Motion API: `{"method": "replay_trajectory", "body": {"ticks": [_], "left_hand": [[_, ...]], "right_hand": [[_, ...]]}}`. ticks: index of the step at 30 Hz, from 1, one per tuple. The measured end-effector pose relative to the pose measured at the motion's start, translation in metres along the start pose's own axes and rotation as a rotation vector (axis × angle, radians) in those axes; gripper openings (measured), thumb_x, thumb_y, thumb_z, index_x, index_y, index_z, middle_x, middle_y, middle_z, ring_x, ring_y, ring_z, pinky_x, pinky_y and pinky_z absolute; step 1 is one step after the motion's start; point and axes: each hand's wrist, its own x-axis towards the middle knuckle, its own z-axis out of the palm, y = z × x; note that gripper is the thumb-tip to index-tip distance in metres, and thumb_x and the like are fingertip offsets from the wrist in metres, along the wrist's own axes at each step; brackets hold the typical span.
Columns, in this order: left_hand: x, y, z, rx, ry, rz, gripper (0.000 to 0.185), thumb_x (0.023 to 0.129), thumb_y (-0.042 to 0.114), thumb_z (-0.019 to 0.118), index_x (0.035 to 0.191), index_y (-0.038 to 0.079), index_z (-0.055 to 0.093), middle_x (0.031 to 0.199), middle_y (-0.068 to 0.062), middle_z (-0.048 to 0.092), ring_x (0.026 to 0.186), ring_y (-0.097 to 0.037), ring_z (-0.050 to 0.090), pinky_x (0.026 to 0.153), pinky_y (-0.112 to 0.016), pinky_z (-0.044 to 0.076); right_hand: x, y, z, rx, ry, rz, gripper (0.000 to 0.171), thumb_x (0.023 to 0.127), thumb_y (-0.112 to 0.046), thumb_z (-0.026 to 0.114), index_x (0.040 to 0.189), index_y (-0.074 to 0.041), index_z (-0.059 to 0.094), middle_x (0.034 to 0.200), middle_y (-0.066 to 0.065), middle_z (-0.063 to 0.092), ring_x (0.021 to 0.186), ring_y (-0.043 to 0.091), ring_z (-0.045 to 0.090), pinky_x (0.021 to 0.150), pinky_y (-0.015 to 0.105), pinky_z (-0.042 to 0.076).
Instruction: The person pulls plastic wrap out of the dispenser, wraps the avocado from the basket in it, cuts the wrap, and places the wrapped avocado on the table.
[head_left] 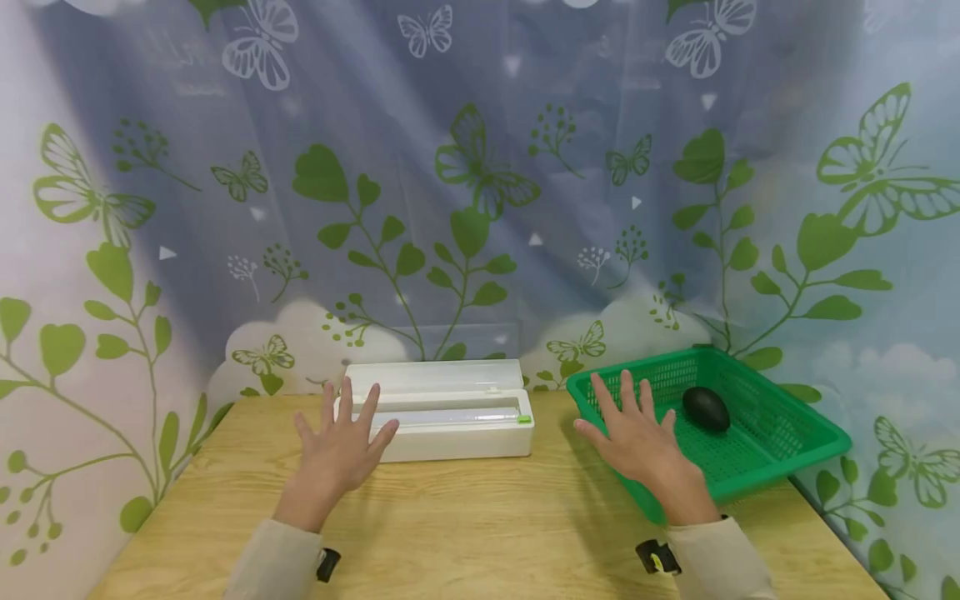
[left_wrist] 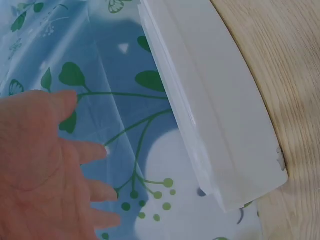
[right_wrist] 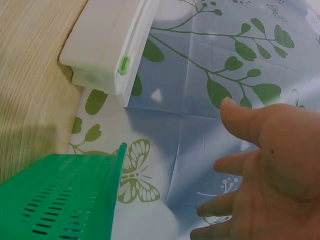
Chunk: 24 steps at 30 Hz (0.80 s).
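Left hand [head_left: 341,446] held flat, fingers spread, nothing gripped; white box [head_left: 442,410] just ahead. Right hand [head_left: 637,437] likewise splayed over green basket [head_left: 787,433]. Dark oval object [head_left: 706,408] seen only by head camera.

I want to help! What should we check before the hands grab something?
1. Left hand free, holding nothing: ok.
2. Right hand free, holding nothing: ok.
3. White box lid open, roll showing: ok.
4. Dark oval thing lying in the green basket: ok.
5. Basket fully on the table: not ok, its right corner sticks past the edge.
6. What the dark thing is: cannot tell.
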Motion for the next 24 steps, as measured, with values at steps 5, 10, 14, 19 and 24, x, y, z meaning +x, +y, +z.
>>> {"method": "replay_trajectory", "body": {"ticks": [5,10,14,19,24], "left_hand": [[0.003,-0.007,0.0,0.006,-0.02,0.004,0.066,0.11,0.043,0.039,0.166,0.012,0.02,0.17,-0.031,0.0,0.157,-0.053,-0.008,0.113,-0.086,-0.004],[0.013,-0.017,-0.005,0.021,-0.032,0.037,0.059,0.109,0.033,0.047,0.161,0.007,0.033,0.166,-0.034,0.017,0.154,-0.057,0.01,0.111,-0.088,0.011],[0.027,-0.031,-0.008,0.029,-0.028,0.092,0.049,0.105,0.015,0.055,0.151,0.002,0.047,0.158,-0.036,0.035,0.146,-0.058,0.032,0.107,-0.083,0.031],[0.047,-0.053,-0.009,0.002,-0.022,0.141,0.047,0.092,-0.011,0.057,0.138,-0.004,0.059,0.142,-0.035,0.054,0.129,-0.054,0.054,0.093,-0.061,0.056],[0.058,-0.068,-0.008,0.016,-0.003,0.173,0.042,0.086,-0.016,0.06,0.126,-0.003,0.068,0.131,-0.029,0.065,0.124,-0.052,0.058,0.099,-0.06,0.054]], "right_hand": [[0.006,-0.003,0.002,0.01,0.035,-0.04,0.077,0.106,-0.039,0.056,0.165,-0.008,0.018,0.165,0.04,0.012,0.148,0.064,0.018,0.107,0.083,0.029],[0.016,-0.008,0.003,0.026,0.084,-0.103,0.063,0.103,-0.027,0.064,0.156,-0.003,0.04,0.156,0.032,0.043,0.139,0.055,0.045,0.104,0.072,0.045],[0.029,-0.013,0.009,0.057,0.084,-0.128,0.05,0.1,-0.02,0.068,0.146,-0.003,0.056,0.144,0.024,0.06,0.123,0.044,0.063,0.094,0.059,0.056],[0.048,-0.025,0.024,0.103,0.06,-0.182,0.039,0.098,-0.013,0.07,0.135,-0.004,0.065,0.129,0.021,0.07,0.103,0.035,0.072,0.078,0.047,0.061],[0.068,-0.038,0.043,0.109,0.052,-0.281,0.029,0.096,-0.007,0.071,0.124,-0.003,0.071,0.122,0.017,0.074,0.109,0.034,0.072,0.086,0.048,0.061]]}}
